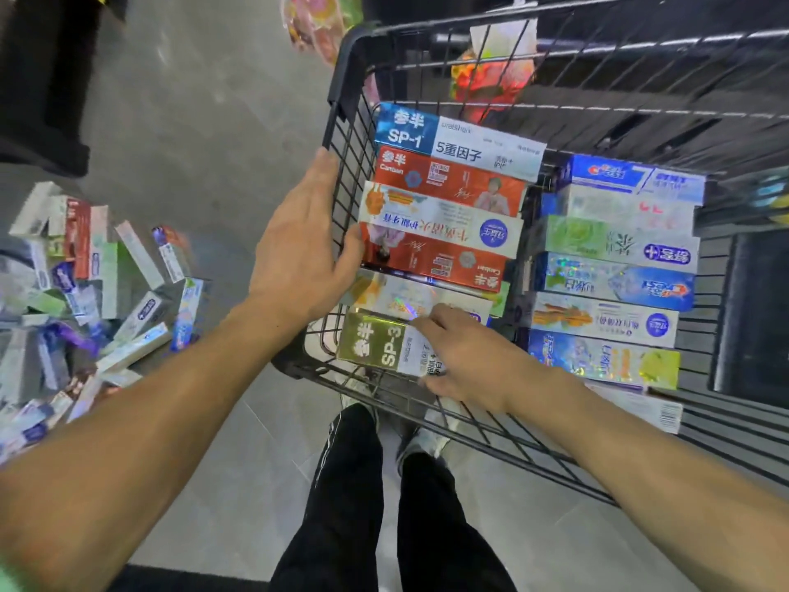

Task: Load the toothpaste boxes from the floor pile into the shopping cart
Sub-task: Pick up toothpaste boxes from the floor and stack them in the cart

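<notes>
A black wire shopping cart (341,79) stands in front of me. Inside it, toothpaste boxes lie flat in two rows, a left row (444,207) and a right row (615,267). My right hand (469,361) grips a gold toothpaste box (375,341) marked SP-3 at the near end of the left row, fingers on top and thumb under its near edge. My left hand (299,249) lies flat against the outside of the cart's left wall with straight fingers, its thumb by a red box. The floor pile of toothpaste boxes (85,301) is jumbled at the left.
A dark shelf base (42,79) stands at the upper left beyond the pile. Colourful packets hang past the cart (320,23), and an orange one (491,79) shows through its far wall. My legs in black trousers (384,506) are on the grey tile floor.
</notes>
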Demonstrator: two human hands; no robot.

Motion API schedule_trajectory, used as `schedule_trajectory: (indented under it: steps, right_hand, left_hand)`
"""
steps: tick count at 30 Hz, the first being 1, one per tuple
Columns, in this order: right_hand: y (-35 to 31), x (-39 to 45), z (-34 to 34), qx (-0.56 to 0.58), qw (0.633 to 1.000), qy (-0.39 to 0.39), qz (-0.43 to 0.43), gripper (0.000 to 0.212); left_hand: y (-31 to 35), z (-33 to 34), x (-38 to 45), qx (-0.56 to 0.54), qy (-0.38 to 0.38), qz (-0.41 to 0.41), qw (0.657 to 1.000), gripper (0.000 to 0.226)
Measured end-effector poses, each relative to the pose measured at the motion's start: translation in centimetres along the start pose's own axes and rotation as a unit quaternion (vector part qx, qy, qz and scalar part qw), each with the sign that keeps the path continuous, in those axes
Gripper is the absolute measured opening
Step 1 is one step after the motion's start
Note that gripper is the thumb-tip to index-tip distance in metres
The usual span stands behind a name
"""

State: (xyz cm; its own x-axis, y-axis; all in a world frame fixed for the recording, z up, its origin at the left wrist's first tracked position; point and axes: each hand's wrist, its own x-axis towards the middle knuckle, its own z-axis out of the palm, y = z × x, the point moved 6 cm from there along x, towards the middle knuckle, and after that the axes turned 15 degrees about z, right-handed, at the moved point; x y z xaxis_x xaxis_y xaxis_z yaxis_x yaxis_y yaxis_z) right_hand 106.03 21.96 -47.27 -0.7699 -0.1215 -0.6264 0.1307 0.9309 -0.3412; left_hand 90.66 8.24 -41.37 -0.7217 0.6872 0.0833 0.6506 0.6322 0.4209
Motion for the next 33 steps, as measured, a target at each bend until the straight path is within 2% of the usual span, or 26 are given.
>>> schedule_trajectory:
  steps: [6,11,16,20,26,28,33]
  right_hand:
    - [-0.8,1.6,0.7,-0.088,0.996,0.006,-0.019,0.083]
    - [-0.6,2.4,0.7,-0.149,0.984,0.097,-0.018,0.075]
    - [-1.0,3.1,-0.2,-0.127,0.98,0.155,-0.002,0.061]
    - [0.7,2.8,-1.6,-0.097,0.972,0.208,0.044,0.051]
    - [1.4,2.1,-5.6,0.01,0.961,0.264,0.081,0.05]
    - [0.3,1.5,-7.7,0.007,0.959,0.274,0.072,0.058]
    - [-4.4,0.1,-12.4,-0.036,0.95,0.308,0.023,0.06]
  left_hand:
    - [0.1,-0.1,0.0,-0.002,0.008,-0.003,1.0,0.071]
    - [0.3,-0.1,0.0,-0.002,0.007,0.0,1.0,0.07]
    - [0.3,0.0,0.0,0.005,-0.003,-0.001,1.0,0.07]
    - [0.2,-0.1,0.1,0.011,-0.009,-0.003,1.0,0.071]
    - [0.5,-0.2,0.2,0.028,-0.015,-0.008,0.999,0.072]
    - [0.4,-0.6,0.3,0.047,-0.001,-0.033,0.998,0.069]
    - [-1.5,-2.8,-2.1,0.022,0.065,-0.162,0.984,0.063]
